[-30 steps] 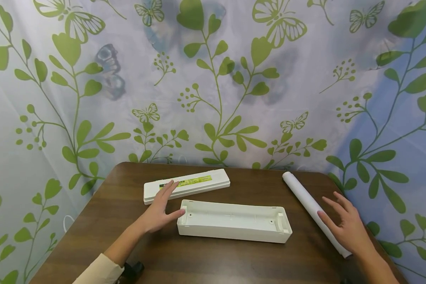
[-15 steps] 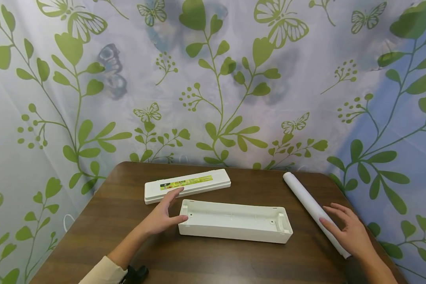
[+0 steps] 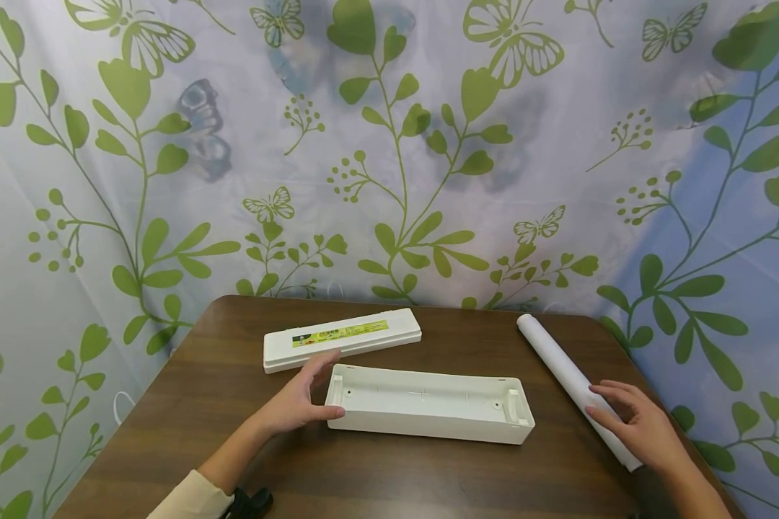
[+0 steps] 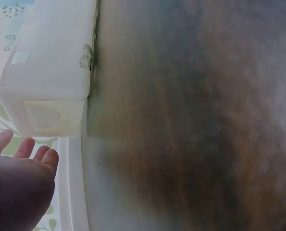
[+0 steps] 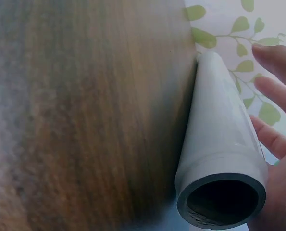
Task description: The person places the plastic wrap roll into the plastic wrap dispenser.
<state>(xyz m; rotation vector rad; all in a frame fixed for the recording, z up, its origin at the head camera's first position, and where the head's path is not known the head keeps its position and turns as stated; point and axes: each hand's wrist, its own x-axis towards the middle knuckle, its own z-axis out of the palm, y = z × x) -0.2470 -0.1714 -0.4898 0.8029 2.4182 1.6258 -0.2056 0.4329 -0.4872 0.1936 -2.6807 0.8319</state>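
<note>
A long, white open-topped box (image 3: 428, 427) lies across the middle of the table in the head view. My left hand (image 3: 293, 405) is at its left end, thumb by the front wall and fingers behind the corner. The left wrist view shows that hand (image 4: 18, 190) with loosely bent fingers just off the end wall of the box (image 4: 56, 118). A white roll (image 3: 561, 364) with a hollow core lies slantwise at the right. Beside its near half, my right hand (image 3: 649, 436) has relaxed, spread fingers. In the right wrist view its fingers stand along the roll (image 5: 217, 125).
Behind the box lies its long white lid (image 3: 389, 333), bearing a yellow-green label (image 3: 340, 332). A brown wooden table (image 3: 428, 483) holds everything. Patterned curtain (image 3: 389, 144) hangs close behind the table's back edge. A thin white cord loop (image 3: 120, 404) shows at the left edge.
My left hand has moved down and slightly right, from over the lid to the box's left end. My right hand has lowered toward the roll. Box, lid and roll have stayed put.
</note>
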